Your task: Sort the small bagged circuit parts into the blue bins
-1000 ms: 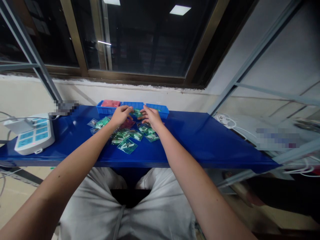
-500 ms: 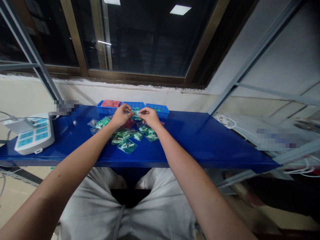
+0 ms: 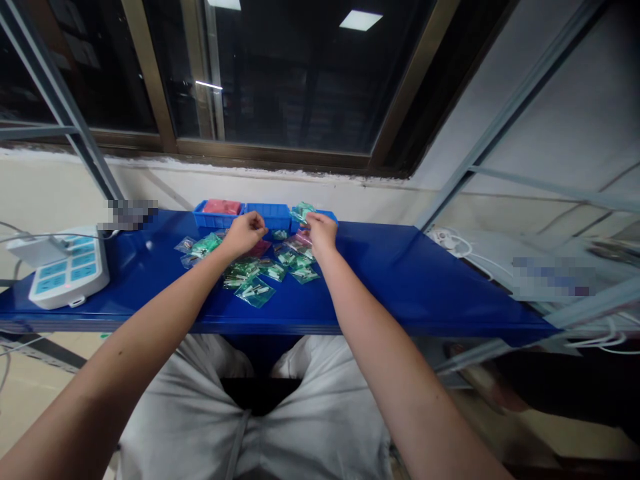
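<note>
My right hand (image 3: pixel 321 231) pinches a small green plastic bag (image 3: pixel 302 212) by its edge, over the right-hand blue bin (image 3: pixel 327 216). My left hand (image 3: pixel 246 233) hovers in front of the middle blue bin (image 3: pixel 269 213), fingers curled and fingertips pressed together. Whatever those fingertips hold, if anything, is too small to make out. Several green bags with small white and metal parts lie spread below my hands, among them a bag (image 3: pixel 255 291) nearest the table's front edge. Partly behind my left hand shows a red bag (image 3: pixel 261 249).
At the left stands a blue bin (image 3: pixel 204 218) with a pink packet (image 3: pixel 221 207) in it. A white power strip (image 3: pixel 75 270) with a plugged-in adapter sits on the left of the blue table (image 3: pixel 395 280). Metal frame posts rise at both sides, before a window and wall.
My right hand has moved right and slightly up, carrying the green bag away from my left hand to the right-hand bin. My left hand stays almost in place.
</note>
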Demonstrator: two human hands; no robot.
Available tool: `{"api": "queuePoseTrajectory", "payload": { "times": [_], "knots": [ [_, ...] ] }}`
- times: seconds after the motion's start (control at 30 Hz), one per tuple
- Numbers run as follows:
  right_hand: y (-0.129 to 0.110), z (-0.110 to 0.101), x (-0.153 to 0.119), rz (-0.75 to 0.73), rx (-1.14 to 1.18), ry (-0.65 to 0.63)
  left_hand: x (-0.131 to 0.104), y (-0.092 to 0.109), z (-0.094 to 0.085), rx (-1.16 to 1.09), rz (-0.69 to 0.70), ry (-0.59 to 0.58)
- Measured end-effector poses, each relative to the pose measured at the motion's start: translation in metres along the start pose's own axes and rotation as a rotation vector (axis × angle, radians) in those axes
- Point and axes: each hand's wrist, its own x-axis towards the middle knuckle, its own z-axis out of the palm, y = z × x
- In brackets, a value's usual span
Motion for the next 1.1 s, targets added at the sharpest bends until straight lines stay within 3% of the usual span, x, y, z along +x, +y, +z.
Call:
{"api": "queuePoseTrajectory", "payload": {
  "times": [0.07, 0.17, 0.4, 0.53, 0.7, 0.83, 1.1],
  "knots": [
    [-0.002, -0.005, 0.004, 0.075, 0.092, 0.046, -0.004, 0.004, 0.000, 0.055, 0.047, -0.054],
    [-0.007, -0.009, 0.003, 0.127, 0.137, 0.008, -0.009, 0.014, -0.002, 0.146, 0.086, -0.136],
    [-0.014, -0.004, -0.010, 0.148, 0.076, -0.088, -0.011, 0.020, -0.003, 0.199, 0.087, -0.248],
    [-0.011, 0.000, -0.013, 0.142, -0.003, -0.148, -0.013, 0.022, -0.002, 0.240, 0.074, -0.370],
    [-0.002, 0.002, -0.009, 0.093, -0.063, -0.198, -0.015, 0.020, 0.000, 0.432, 0.208, -0.526],
    [0.003, 0.002, -0.004, 0.058, -0.084, -0.221, -0.014, 0.015, 0.003, 0.525, 0.307, -0.545],
    [0.006, 0.002, -0.004, 0.027, -0.120, -0.262, -0.014, 0.020, 0.005, 0.541, 0.335, -0.470]
  ]
}}
